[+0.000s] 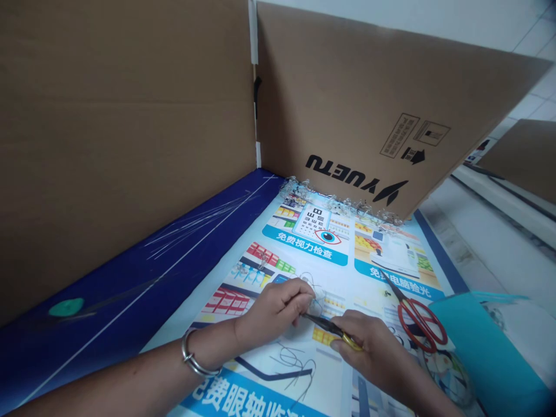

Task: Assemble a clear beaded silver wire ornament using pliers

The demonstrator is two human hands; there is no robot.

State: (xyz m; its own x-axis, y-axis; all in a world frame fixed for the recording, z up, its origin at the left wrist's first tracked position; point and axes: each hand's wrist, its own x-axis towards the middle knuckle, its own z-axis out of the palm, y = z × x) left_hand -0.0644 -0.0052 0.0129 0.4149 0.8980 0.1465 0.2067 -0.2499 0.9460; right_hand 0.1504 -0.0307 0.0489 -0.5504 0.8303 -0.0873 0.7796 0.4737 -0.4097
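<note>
Many coils are lying along the box, seemingly finished; loose wires are lying farther from it, perhaps unworked. Between them, my left hand is pinching a wire and my right hand is gripping pliers.

Looks out from the person's head, forward and down, in a single wide view. Sits above and behind both forearms, seen entering along the lower edge. Puts the left hand and right hand close, below the middle of the frame. Faces along the printed sheet, running away toward the far cardboard panel. Catches the left cardboard panel at a slant, filling the upper left. Reaches past the far panel's right edge to more distant tiles.
</note>
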